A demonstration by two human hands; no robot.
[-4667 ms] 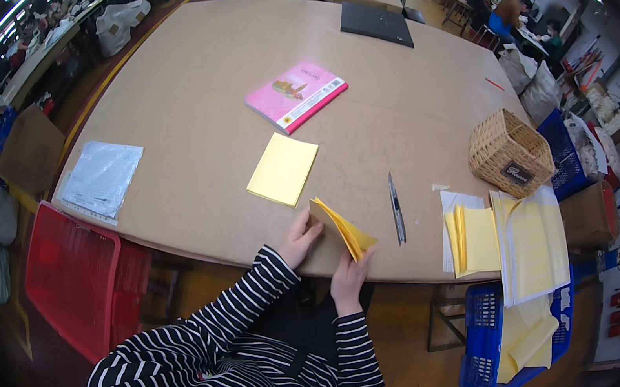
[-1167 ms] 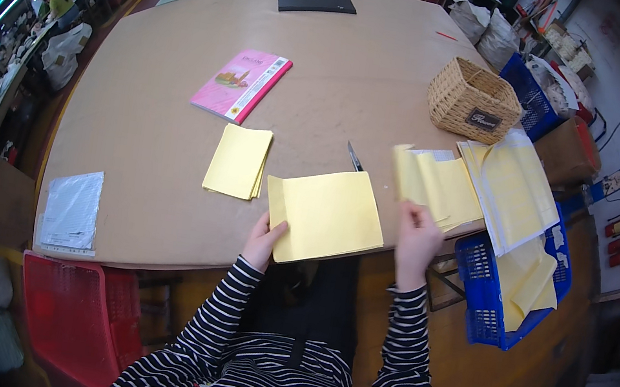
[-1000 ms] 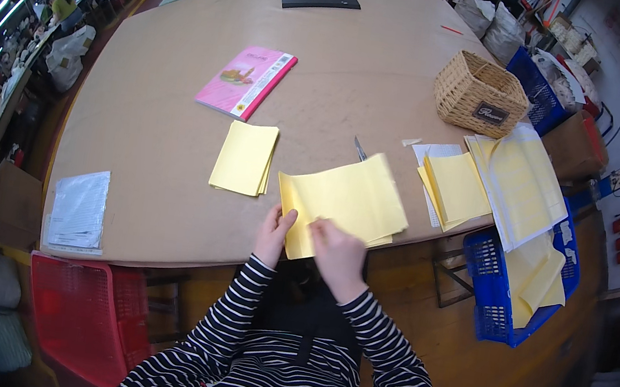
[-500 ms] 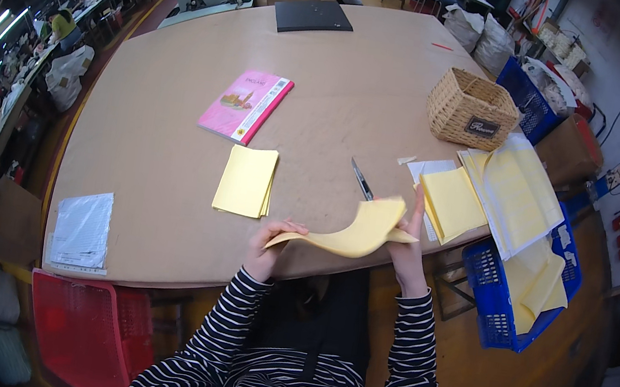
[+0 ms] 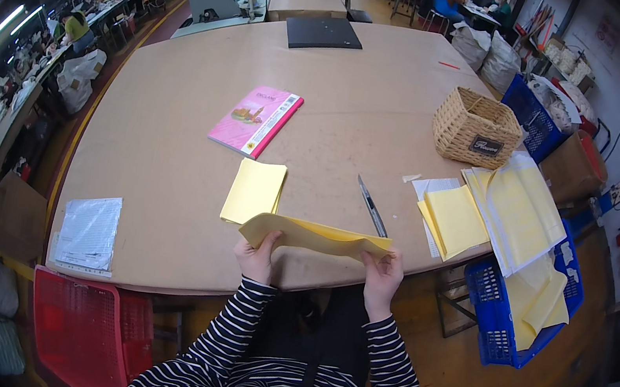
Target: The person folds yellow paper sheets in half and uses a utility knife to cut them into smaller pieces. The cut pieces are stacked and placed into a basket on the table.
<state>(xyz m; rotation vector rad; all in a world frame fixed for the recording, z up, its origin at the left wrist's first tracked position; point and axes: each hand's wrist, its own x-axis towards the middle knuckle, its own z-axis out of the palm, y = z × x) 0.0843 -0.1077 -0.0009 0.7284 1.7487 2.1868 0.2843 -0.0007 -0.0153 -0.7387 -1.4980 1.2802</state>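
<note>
A yellow sheet (image 5: 315, 238), perhaps folded or several layers thick, is stretched sideways above the table's near edge. My left hand (image 5: 257, 256) pinches its left end and my right hand (image 5: 382, 279) pinches its right end, thumbs on the near side. Just beyond the left end lies a stack of yellow sheets (image 5: 255, 190), partly covered by the held one. A utility knife (image 5: 373, 206) rests on the table beyond my right hand. Right of it, folded yellow sheets (image 5: 455, 222) lie on white paper at the table's edge.
A pink book (image 5: 255, 120) and a wicker basket (image 5: 478, 128) stand farther back, with a black board (image 5: 323, 34) at the far end. A blue crate (image 5: 495, 314) with yellow sheets is at right. White papers (image 5: 89, 230) lie left, above a red crate (image 5: 80, 331).
The yellow sheet went from curved and tilted to stretched nearly level. My right hand moved left and now pinches its end. The view shifted slightly, so the table appears lower.
</note>
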